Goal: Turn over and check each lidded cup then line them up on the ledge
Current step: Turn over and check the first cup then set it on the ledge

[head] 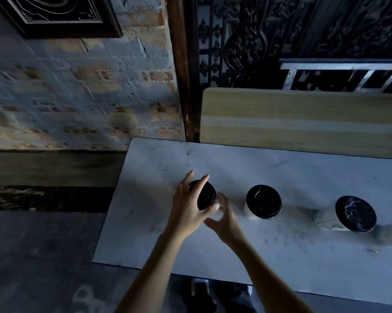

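Note:
Three pale paper cups with black lids stand in a row on a white marble ledge (280, 249). My left hand (188, 208) wraps around the leftmost cup (205, 196), thumb and fingers pressed on its lid rim. My right hand (224, 219) is just right of that cup, fingers spread and curled toward its side; whether it touches is hidden. The middle cup (263, 202) and the right cup (354, 214) stand upright and untouched.
A brick wall rises behind the ledge's left end. A wooden bench back (303, 118) stands behind the ledge at the right, with dark ornate metalwork above it. My shoes (201, 290) show on the dark floor below the near edge.

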Motion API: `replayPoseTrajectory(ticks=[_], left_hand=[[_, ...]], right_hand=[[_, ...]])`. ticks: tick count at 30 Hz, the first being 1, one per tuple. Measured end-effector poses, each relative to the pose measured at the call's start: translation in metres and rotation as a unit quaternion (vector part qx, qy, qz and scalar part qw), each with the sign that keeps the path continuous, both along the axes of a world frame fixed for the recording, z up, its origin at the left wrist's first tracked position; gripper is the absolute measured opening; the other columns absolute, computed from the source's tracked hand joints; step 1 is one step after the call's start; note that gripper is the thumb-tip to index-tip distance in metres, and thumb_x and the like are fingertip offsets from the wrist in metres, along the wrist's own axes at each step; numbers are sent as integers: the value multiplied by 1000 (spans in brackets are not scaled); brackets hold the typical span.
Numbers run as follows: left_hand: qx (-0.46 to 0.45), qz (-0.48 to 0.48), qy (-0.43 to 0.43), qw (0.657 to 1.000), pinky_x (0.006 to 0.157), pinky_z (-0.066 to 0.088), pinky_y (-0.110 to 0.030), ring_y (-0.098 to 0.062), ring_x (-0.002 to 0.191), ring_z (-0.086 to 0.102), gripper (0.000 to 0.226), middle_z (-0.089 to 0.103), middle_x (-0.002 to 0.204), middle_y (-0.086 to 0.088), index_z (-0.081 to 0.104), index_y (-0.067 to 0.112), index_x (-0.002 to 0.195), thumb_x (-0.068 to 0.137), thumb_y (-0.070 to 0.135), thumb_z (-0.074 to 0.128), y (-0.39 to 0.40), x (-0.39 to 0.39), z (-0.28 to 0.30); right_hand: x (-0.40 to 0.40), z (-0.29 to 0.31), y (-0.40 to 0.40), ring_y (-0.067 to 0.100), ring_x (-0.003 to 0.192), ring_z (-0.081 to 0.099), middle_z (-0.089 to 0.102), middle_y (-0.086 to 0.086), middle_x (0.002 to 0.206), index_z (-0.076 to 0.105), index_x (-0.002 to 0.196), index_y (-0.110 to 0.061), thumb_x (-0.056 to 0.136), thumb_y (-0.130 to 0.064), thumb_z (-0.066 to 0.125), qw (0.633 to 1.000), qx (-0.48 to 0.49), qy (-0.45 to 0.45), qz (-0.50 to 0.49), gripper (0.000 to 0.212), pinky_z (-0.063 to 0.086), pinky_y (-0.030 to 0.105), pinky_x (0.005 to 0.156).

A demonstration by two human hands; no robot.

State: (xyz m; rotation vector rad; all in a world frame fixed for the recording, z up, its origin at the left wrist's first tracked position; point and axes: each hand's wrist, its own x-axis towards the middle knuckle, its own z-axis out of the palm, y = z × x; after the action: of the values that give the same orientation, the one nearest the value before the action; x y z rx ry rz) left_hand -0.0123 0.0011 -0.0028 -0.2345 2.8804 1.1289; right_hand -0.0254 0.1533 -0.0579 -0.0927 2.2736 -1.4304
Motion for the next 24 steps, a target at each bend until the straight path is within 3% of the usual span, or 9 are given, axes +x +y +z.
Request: replayPoseTrajectory(ticks=[4, 7, 10, 11, 15, 19, 23, 24], left_hand=[[0, 12, -2, 1000, 115, 39, -48, -30, 145, 35, 73, 36, 161, -7, 50, 33, 150, 82, 61, 56, 0, -5, -7], [35, 25, -26, 999, 112, 39, -37, -30, 140, 41, 76, 43, 152, -8, 53, 29, 148, 79, 60, 57, -1, -8, -6], [63, 46, 7, 997, 113, 44, -43, -28, 132, 52, 72, 53, 139, -9, 62, 19, 142, 77, 53, 64, -6, -12, -7], [74, 57, 17, 995, 112, 46, -43, -25, 130, 54, 71, 55, 135, -9, 63, 17, 140, 77, 51, 66, -10, -12, -6], [162, 108, 8, 981, 104, 40, -13, -7, 126, 54, 75, 58, 134, 0, 62, 24, 140, 75, 61, 64, -28, -13, 20], [239, 113, -19, 964, 105, 46, -29, -10, 128, 56, 69, 62, 135, 5, 62, 39, 136, 74, 68, 55, -39, -17, 64], [270, 87, -2, 959, 92, 42, -8, 9, 119, 58, 49, 68, 122, 25, 65, 47, 119, 79, 66, 45, -38, -18, 106], [276, 82, 7, 958, 91, 42, -8, 13, 115, 58, 44, 68, 117, 29, 64, 47, 114, 81, 66, 42, -37, -16, 114]], right_hand=[[-7, -5, -10, 20, 139, 51, 50, 7, 154, 35, 156, -11, 79, -16, 87, 1000, -6, 5, 7, 93, 45, 38, 113], [-13, -2, -18, 15, 130, 57, 60, 3, 143, 47, 148, -19, 76, -21, 88, 1000, -19, 1, 5, 83, 48, 31, 105], [-19, 2, -24, -15, 107, 60, 65, -15, 118, 52, 123, -43, 76, -10, 88, 1000, -9, 14, 6, 68, 48, 11, 88], [-20, 6, -25, -18, 104, 60, 64, -19, 114, 52, 118, -45, 76, -11, 89, 1000, -8, 20, 8, 66, 49, 10, 86], [-20, 31, -22, 12, 107, 66, 65, -11, 117, 54, 129, -23, 69, -34, 84, 999, -30, 15, 29, 68, 57, 37, 87], [-26, 81, -14, 16, 103, 65, 66, -9, 118, 55, 131, -24, 66, -50, 81, 994, -19, 84, 60, 74, 57, 38, 84], [-33, 136, 1, 14, 103, 69, 70, -7, 120, 59, 135, -30, 67, -65, 79, 983, -5, 158, 91, 79, 58, 38, 84], [-32, 150, 4, 14, 102, 70, 71, -8, 119, 59, 135, -31, 68, -67, 77, 980, -4, 172, 98, 78, 59, 38, 84]])
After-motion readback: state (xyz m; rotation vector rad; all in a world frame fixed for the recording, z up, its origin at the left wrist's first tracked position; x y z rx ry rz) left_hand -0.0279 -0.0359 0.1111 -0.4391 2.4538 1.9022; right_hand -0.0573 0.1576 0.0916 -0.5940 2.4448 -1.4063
